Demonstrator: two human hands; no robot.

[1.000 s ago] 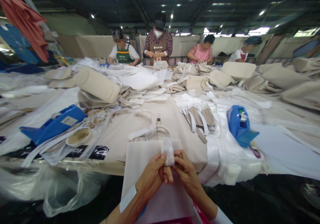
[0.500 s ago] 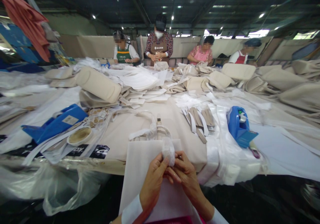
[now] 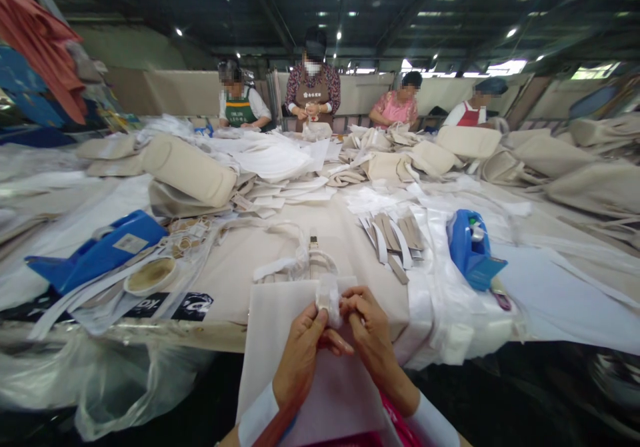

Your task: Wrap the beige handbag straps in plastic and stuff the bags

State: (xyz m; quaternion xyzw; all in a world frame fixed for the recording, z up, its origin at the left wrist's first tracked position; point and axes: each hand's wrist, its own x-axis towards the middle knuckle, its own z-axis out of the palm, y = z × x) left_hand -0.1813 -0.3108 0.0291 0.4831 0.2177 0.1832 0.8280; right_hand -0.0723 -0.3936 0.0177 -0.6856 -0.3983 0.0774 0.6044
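In my left hand [image 3: 300, 347] is a strap wrapped in translucent white film [image 3: 327, 300], pinched between thumb and fingers. My right hand [image 3: 369, 330] is just to the right, its fingers curled together at the edge of the wrapping; what they pinch is too small to make out. Under both hands lies a white sheet-covered panel [image 3: 280, 320], which overhangs the table edge toward me. Behind it a wrapped bag handle [image 3: 303, 244] loops across the beige material, with a small gold buckle [image 3: 314, 241] beside it.
Blue tape dispensers stand left [image 3: 100, 247] and right [image 3: 470, 250]. Near the left one are a tape roll [image 3: 151, 275] and tangled cords [image 3: 187, 237]. Short beige and white strips [image 3: 393, 237] lie to the right. Beige bag pieces [image 3: 190, 170] pile up farther back, where several co-workers [image 3: 313, 94] work.
My right hand has drawn slightly apart from my left, its fingers curling up beside the wrapping. My left hand has kept its hold on the wrapped strap. The view has shifted a little.
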